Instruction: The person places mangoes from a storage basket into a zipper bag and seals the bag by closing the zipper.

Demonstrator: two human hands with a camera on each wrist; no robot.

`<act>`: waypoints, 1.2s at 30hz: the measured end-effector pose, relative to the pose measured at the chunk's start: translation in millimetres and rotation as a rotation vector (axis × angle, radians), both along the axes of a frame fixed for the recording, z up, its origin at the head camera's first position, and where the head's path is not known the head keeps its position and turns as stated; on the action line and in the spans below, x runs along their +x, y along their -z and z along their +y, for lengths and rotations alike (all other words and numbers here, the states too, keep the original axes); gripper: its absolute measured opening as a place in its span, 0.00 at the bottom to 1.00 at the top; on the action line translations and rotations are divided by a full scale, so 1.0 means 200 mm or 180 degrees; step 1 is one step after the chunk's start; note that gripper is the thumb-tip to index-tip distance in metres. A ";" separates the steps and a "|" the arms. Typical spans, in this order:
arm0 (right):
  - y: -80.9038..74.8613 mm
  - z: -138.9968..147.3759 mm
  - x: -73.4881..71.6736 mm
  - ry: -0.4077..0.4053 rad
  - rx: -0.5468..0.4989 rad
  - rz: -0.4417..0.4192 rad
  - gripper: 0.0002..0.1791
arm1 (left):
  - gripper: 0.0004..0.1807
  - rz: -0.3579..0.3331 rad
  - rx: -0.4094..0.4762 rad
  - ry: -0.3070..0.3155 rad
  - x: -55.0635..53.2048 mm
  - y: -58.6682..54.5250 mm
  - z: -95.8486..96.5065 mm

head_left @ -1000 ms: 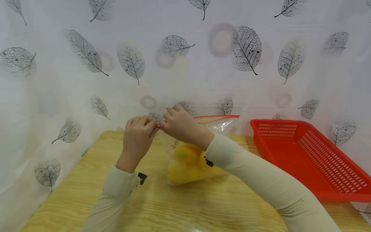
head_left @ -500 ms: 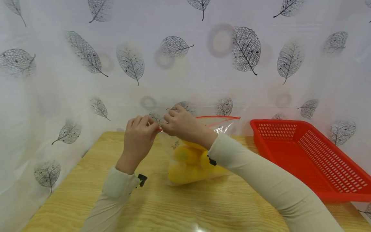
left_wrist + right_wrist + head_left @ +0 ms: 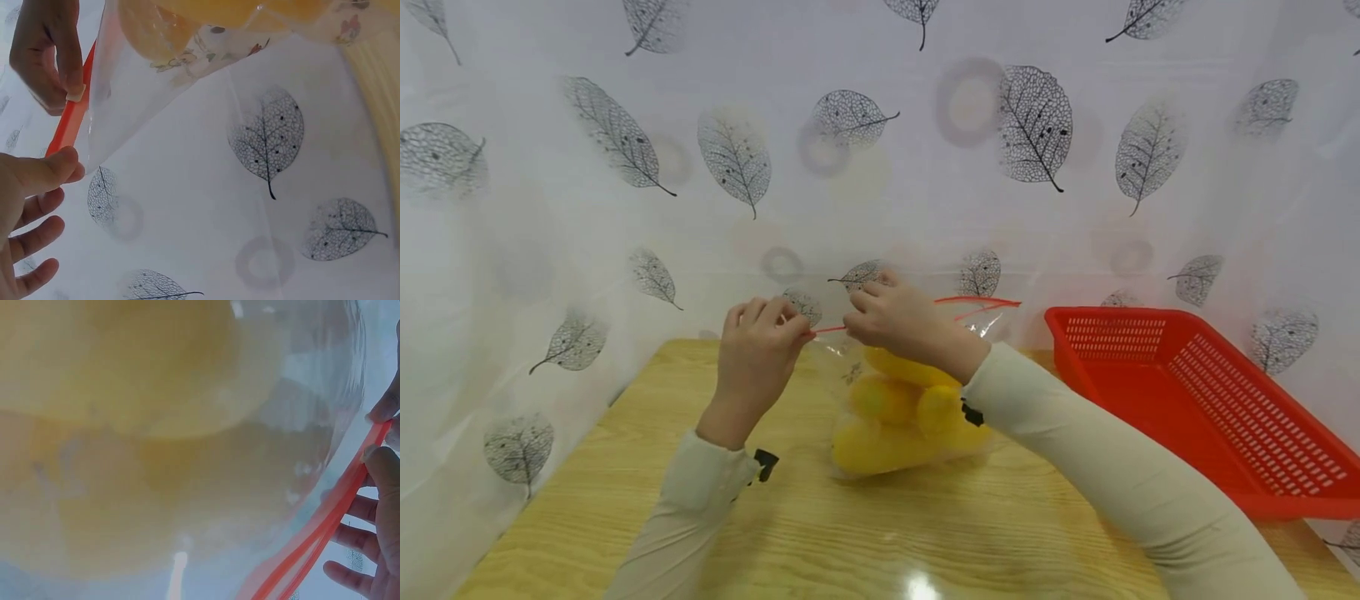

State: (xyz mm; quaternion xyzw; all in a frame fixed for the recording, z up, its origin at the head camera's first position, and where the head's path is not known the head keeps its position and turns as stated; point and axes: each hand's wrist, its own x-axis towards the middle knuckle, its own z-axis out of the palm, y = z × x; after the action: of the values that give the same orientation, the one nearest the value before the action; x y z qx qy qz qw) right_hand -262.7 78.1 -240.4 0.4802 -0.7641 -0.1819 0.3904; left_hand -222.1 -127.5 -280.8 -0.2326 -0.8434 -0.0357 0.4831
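A clear zip-top bag stands on the table, holding several rounded yellow pieces that look like fruit. Along its mouth runs a red zip strip. At the strip's left end, my left hand pinches it between thumb and index finger; its other fingers are spread in the left wrist view. My right hand pinches the strip a little further right, thumb against the red edge in the right wrist view. To the right of that hand, the strip's two red lines stand apart, and my right forearm covers part of the bag.
A red plastic basket with slotted sides sits on the right of the wood-grain table. A white curtain printed with dark leaves hangs behind and around the table.
My right hand has slid right along the red strip, away from the left hand, and a straight stretch of strip now shows between them. My left hand has stayed nearly in place.
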 end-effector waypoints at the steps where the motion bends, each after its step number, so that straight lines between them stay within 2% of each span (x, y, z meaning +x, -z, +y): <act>1: 0.00 0.00 0.00 -0.0016 -0.0005 0.0008 0.09 | 0.07 -0.0012 -0.0031 -0.0026 0.00 0.00 0.00; 8: 0.02 -0.01 0.01 -0.0050 -0.0054 0.0133 0.08 | 0.10 -0.0105 -0.0465 -0.0373 0.03 -0.02 0.03; 12: 0.02 -0.03 0.02 -0.0057 -0.0047 0.0297 0.08 | 0.11 -0.0054 -0.0589 -0.0425 0.04 -0.02 0.04; 20: 0.03 -0.04 0.03 -0.0065 0.0010 0.0394 0.09 | 0.06 0.0187 -0.0549 -0.0094 0.00 0.00 0.04; 26: 0.03 -0.02 0.03 -0.0161 0.0019 0.0379 0.09 | 0.08 0.0289 -0.0652 0.0084 -0.02 0.02 0.03; 32: 0.05 0.02 0.02 -0.0258 0.0023 0.0297 0.07 | 0.07 0.0347 -0.0745 0.0102 -0.02 0.04 0.03; 36: 0.05 0.06 0.02 -0.0266 0.0027 0.0239 0.06 | 0.03 0.0286 -0.0781 0.0077 -0.02 0.04 0.03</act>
State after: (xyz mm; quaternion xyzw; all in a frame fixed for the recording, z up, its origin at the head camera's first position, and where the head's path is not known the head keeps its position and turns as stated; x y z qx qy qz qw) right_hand -259.2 90.6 -250.4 0.5062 -0.7274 -0.1867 0.4240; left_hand -225.1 -121.6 -288.1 -0.3015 -0.8161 0.0723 0.4878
